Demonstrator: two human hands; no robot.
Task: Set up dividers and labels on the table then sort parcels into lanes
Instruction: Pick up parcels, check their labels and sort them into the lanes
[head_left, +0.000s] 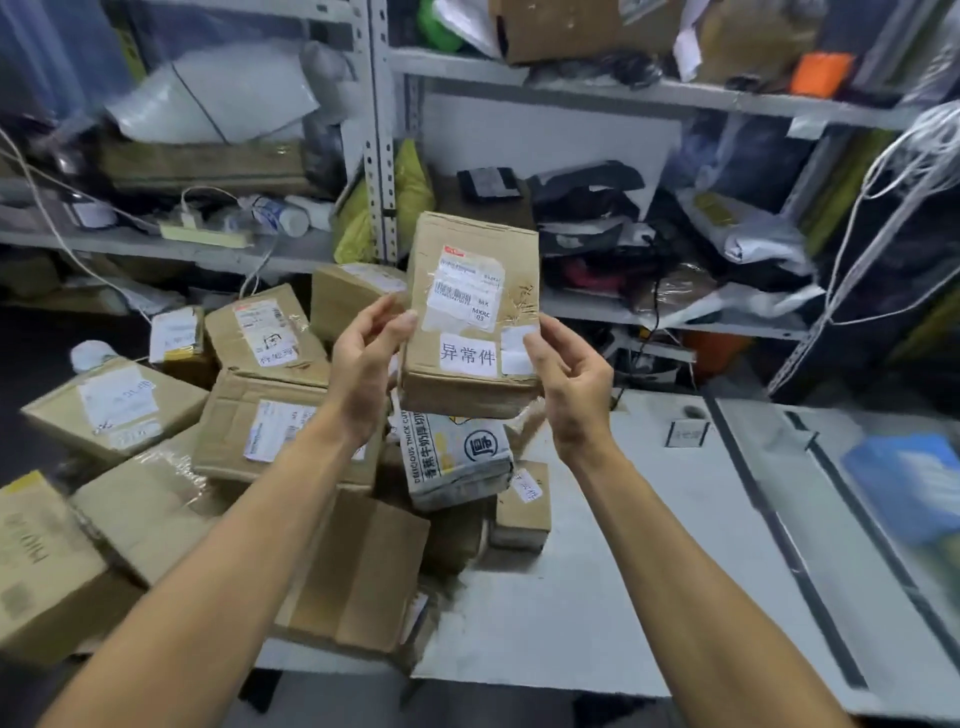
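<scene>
- Pile of cardboard parcels (270, 415): heaped on the left part of the white table (571, 597); most carry white shipping labels too blurred to read.
- Left hand (363, 358): raised above the pile, thumb and fingertips pinching the left edge of the held parcel.
- Held parcel (470, 317): small brown carton, upright in the air between both hands; barcode label reads "MX" and "MXRC 03", and a white sticker below reads "异常件".
- Printed packet (457, 457): lies under the held parcel, marked "DELICIOUS THICK CUT".
- Right hand (571, 374): fingers curled, gripping the parcel's right edge, thumb on a blank white sticker.
- Black divider strips (779, 540): run along the table, right; a small label (687, 434) near them is illegible.
</scene>
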